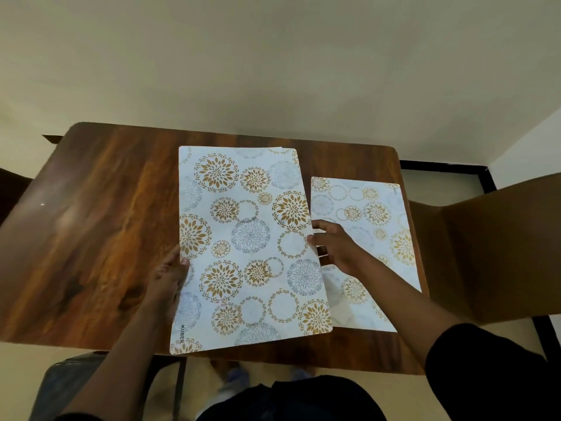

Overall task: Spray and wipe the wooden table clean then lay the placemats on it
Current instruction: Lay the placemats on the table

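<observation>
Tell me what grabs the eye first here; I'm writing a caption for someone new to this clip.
The big floral placemat held mid-table, left hand and right hand gripping its side edges. Right of it, a second matching placemat lies flat on the glossy wooden table.

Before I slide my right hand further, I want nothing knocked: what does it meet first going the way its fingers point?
The right hand points left, fingers already at the edge of the large white floral placemat held by the left hand. That mat comes first; depth is unclear.
</observation>
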